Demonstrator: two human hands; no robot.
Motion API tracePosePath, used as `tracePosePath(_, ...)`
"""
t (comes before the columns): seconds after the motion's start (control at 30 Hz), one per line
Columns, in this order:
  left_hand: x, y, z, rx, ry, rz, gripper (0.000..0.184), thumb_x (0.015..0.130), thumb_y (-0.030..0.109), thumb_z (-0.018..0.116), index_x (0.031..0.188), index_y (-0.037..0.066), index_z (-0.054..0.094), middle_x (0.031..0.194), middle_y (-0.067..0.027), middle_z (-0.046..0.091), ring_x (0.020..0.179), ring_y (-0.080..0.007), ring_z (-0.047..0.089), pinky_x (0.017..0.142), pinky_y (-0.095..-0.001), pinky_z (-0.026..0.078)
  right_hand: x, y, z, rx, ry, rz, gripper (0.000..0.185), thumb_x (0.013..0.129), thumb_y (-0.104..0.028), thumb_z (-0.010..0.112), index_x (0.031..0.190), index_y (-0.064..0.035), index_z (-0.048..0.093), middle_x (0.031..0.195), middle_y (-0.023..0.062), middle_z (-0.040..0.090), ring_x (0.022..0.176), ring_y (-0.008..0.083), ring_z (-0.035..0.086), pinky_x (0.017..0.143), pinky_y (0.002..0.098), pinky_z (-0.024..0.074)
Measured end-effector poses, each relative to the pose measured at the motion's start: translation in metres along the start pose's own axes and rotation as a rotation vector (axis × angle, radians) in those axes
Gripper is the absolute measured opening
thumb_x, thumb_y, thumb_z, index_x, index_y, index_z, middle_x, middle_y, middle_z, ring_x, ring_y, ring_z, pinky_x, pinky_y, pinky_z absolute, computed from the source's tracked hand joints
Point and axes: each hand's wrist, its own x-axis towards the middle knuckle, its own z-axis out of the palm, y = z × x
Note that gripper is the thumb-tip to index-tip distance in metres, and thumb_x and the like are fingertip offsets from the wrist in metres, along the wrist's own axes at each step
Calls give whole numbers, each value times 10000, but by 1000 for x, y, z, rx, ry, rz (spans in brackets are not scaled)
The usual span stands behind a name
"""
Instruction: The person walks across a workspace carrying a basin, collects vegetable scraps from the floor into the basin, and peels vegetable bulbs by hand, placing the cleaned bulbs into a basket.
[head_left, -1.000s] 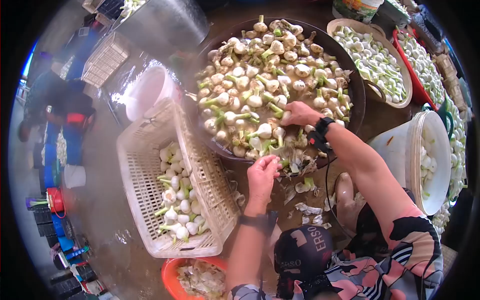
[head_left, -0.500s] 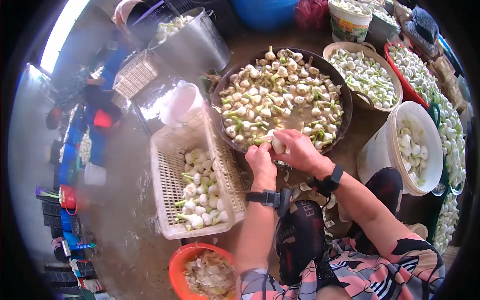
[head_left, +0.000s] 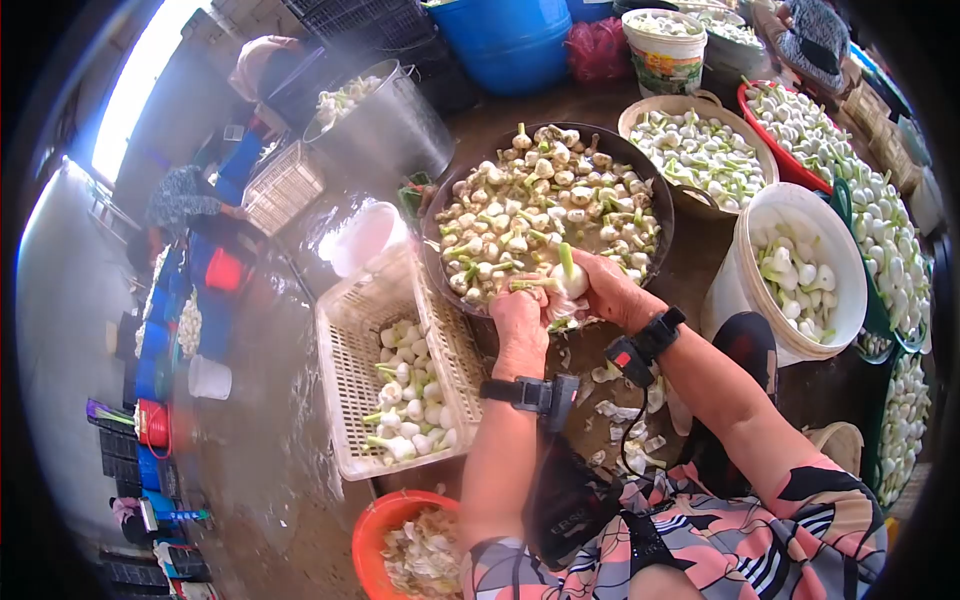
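Note:
A garlic bulb (head_left: 570, 281) with a short green stem pointing up is between my hands, over the near rim of a wide dark basin (head_left: 668, 215). My right hand (head_left: 615, 292) is closed around the bulb's right side. My left hand (head_left: 521, 312) is closed at its left, fingers pinching the loose outer skin; the fingertips are partly hidden. Papery garlic skin (head_left: 568, 312) hangs below the bulb. Inside the basin, many unpeeled garlic bulbs (head_left: 515, 240) sit in brownish water.
A white crate (head_left: 345, 400) of cleaned garlic stands left, an orange bowl (head_left: 366, 535) of peelings nearer me. To the right are a white bucket (head_left: 735, 270), a tan tub (head_left: 765, 160) and a red basin (head_left: 752, 105), all with garlic. Skins litter the floor. Another person (head_left: 185, 195) works far left.
The bulb has turned so its stem points upward, and loosened skin now hangs beneath it. My right hand has shifted slightly right. The view has moved a little.

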Motion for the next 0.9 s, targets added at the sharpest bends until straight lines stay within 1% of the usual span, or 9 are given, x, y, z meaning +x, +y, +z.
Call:
tracePosePath(0.17, -14, -21, -51, -181, 135, -148, 215, 663, -72, 398, 701, 56, 566, 635, -41, 516, 537, -171, 507, 431, -328, 424, -22, 18, 8, -378, -167, -236, 379, 941, -342, 463, 1106, -14, 561, 916, -3, 598, 807, 70, 537, 662, 232, 446)
tracePosePath(0.33, -15, -73, -50, -23, 167, -121, 194, 702, -39, 410, 705, 52, 582, 616, -21, 492, 488, -133, 477, 401, -277, 357, -28, 48, -21, -572, -80, 1, 387, 918, -332, 520, 1175, -43, 508, 1116, 32, 567, 960, 112, 538, 781, 308, 482)
tracePosePath(0.43, -8, -44, -60, -233, 432, -198, 172, 730, 5, 422, 705, 56, 584, 616, -27, 494, 476, -138, 488, 388, -289, 357, 7, 43, -32, 439, -2, -82, 398, 924, -333, 505, 1230, -80, 467, 1232, 68, 510, 1002, 154, 539, 809, 385, 502)
tracePosePath(0.5, -2, -70, -59, 93, 11, -143, 165, 764, 60, 436, 718, 41, 593, 628, -38, 513, 481, -145, 499, 398, -317, 387, -7, 8, -47, 409, 23, -216, 412, 931, -367, 473, 1247, -103, 453, 1254, 86, 495, 1007, 181, 546, 795, 431, 516)
tracePosePath(0.57, 7, -78, -64, 1398, -214, 77, 259, 794, 196, 506, 845, -24, 633, 795, -193, 649, 722, -309, 653, 634, -418, 510, 7, -3, -52, 142, -25, -204, 443, 929, -406, 454, 1244, -95, 453, 1245, 85, 498, 1001, 184, 543, 801, 411, 516)
tracePosePath(0.63, -12, -71, -53, 1826, -336, 84, 304, 784, 256, 546, 877, -14, 650, 871, -230, 642, 880, -379, 624, 743, -455, 493, -3, -12, -44, 64, -92, -222, 466, 931, -392, 457, 1270, -73, 436, 1229, 100, 505, 1039, 198, 534, 833, 410, 506)
tracePosePath(0.73, 2, -75, -53, 1801, -299, 277, 273, 819, 257, 582, 829, -3, 663, 765, -146, 665, 722, -280, 659, 649, -376, 513, 1, 1, -48, -235, -87, -388, 457, 939, -362, 453, 1251, -28, 455, 1184, 116, 534, 1039, 199, 538, 872, 370, 480)
tracePosePath(0.83, -13, -31, -32, 571, -299, -4, 246, 837, 235, 626, 780, -2, 663, 663, -57, 636, 580, -124, 594, 541, -258, 479, -2, 6, -38, -28, -90, -258, 435, 945, -345, 449, 1220, -11, 491, 1141, 118, 562, 1027, 197, 547, 876, 335, 468)
tracePosePath(0.9, -14, -35, -27, 501, -251, 89, 246, 832, 224, 650, 749, -8, 653, 612, -21, 599, 540, -64, 526, 495, -206, 428, 0, 16, -34, -231, -67, -315, 397, 947, -335, 454, 1156, -11, 551, 1069, 91, 598, 998, 164, 552, 854, 302, 457)
